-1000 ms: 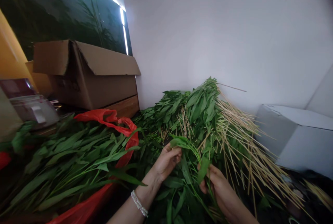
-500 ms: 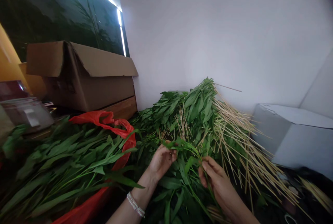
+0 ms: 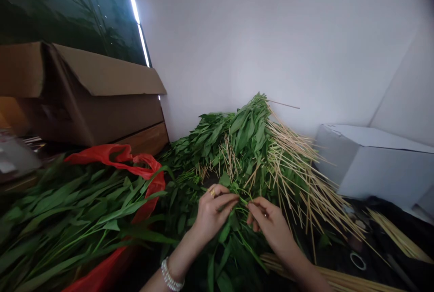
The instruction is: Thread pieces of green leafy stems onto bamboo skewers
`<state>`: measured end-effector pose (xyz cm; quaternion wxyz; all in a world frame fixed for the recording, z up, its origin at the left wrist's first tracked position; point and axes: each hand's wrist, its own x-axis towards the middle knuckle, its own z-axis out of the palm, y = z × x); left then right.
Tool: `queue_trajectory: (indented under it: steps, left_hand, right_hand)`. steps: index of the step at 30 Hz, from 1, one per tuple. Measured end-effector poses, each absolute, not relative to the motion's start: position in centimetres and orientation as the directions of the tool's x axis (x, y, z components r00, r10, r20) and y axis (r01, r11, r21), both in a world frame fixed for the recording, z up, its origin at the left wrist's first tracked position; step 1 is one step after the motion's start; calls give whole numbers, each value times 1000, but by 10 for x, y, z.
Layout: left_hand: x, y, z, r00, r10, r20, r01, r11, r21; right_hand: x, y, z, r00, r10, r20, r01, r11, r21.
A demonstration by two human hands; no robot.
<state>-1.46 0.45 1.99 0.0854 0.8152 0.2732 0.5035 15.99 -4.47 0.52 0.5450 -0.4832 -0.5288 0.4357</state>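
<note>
My left hand, wearing a ring and with a beaded bracelet on its wrist, pinches a green leafy stem. Close beside it, my right hand has its thumb and fingers closed on the same stem. Fingers partly hide where the stem is gripped. Loose leafy greens lie under and in front of both hands. Just beyond them is a heap of leafy bunches, with many thin wooden sticks spreading out to the right.
At left, a red plastic bag lies open around more long-leaved greens. An open cardboard box stands behind it. On the right are a white box, more sticks and a white ring. A wall rises behind.
My left hand has turned over and closed on the stem, nearer my right hand. The view has swung right, and sticks at the bottom right have come into sight.
</note>
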Motion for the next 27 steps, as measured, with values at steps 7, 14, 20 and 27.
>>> queue_trajectory:
  steps: [7,14,20,27]
  left_hand:
    - [-16,9,11,517,482,707,475,-849,232]
    - [-18,5,13,598,520,609,508,-834,214]
    - [-17,4,19,587,556,588,525,-815,246]
    - [-9,-1,18,464,605,647,493,-783,379]
  right_hand:
    - [160,-49,2,42,954,296,347,264,-900]
    - [167,-50,3,-8,921,390,522,337,-783]
    - [184,-45,7,-66,942,328,554,309,-773]
    - [181,-50,12,-144,905,401,664,388,-639]
